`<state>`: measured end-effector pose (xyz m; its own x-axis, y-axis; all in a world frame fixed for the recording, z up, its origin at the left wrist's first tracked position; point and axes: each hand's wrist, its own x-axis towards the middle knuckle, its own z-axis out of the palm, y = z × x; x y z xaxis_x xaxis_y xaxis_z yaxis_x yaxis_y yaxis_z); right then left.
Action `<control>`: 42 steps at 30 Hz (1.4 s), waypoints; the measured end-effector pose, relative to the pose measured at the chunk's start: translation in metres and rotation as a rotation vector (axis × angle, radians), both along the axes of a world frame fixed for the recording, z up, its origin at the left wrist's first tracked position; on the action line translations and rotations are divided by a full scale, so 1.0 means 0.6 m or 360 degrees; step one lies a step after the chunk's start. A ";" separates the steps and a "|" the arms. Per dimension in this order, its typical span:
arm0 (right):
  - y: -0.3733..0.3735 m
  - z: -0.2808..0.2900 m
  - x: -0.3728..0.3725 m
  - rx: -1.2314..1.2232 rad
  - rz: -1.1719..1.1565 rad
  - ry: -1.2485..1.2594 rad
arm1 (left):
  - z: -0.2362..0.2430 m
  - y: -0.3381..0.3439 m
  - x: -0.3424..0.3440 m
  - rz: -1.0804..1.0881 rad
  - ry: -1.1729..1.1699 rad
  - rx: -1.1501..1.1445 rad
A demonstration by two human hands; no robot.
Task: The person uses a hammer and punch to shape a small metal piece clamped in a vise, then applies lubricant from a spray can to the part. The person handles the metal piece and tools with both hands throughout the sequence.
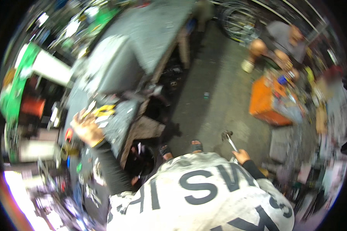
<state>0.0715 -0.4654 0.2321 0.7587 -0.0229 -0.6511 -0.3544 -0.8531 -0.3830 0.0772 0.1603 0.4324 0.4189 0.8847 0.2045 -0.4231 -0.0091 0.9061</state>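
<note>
My right hand (241,156) is closed around the handle of a hammer (232,143). Its shaft is shiny metal, and its dark head points away from me over the floor. On the left, my left hand (87,129) is raised over the grey workbench (121,119), its fingers smeared by motion. Close by its fingertips lies a yellow-handled tool (104,111), perhaps pliers, with small pale pieces around it. A pale sliver shows at my left fingers; whether they hold it is unclear. Beyond that hand, a large grey block-like thing (112,63) sits on the bench.
A person (285,42) crouches at the far right beside an orange box (264,102) topped with tools. Wheel-like wire coils (239,23) lean behind. Grey floor (216,84) runs between bench and box. Cluttered shelving with a green frame (17,88) stands left.
</note>
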 end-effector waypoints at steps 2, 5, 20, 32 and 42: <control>0.030 0.008 0.021 -0.0150 0.0295 -0.0114 | -0.082 0.016 -0.047 -0.0189 -0.0276 -0.0233; 0.128 0.063 0.064 0.0025 0.1017 -0.0258 | -0.094 -0.084 -0.086 0.0052 -0.0083 -0.0844; 0.599 0.340 0.066 0.0371 0.2559 -0.0692 | -0.085 -0.017 -0.412 0.0516 -0.0023 -0.0372; 0.648 0.431 0.067 0.0604 0.2456 -0.0681 | -0.086 0.003 -0.403 0.0455 -0.0063 -0.0429; 0.676 0.485 0.087 0.1321 0.1770 -0.0410 | -0.083 0.000 -0.388 0.0392 -0.0061 -0.0476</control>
